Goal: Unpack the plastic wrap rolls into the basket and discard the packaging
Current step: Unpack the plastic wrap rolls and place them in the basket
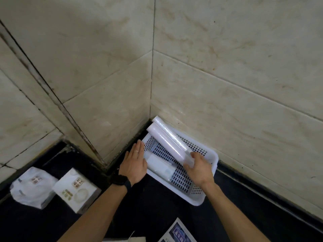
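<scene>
A white perforated basket (208, 175) sits on the dark counter in the tiled corner. My right hand (199, 167) grips the near ends of two long plastic wrap rolls (167, 138), which slant up over the basket's far rim toward the wall corner. A shorter white roll or pack (160, 165) lies in the basket's left side. My left hand (134, 163) rests flat with fingers extended against the basket's left rim, holding nothing; a dark watch is on its wrist.
A white printed box (76, 189) and a crumpled white plastic bag (31, 187) lie on the counter at the left. Printed packaging (178, 232) lies at the bottom edge. Tiled walls close off the back and right.
</scene>
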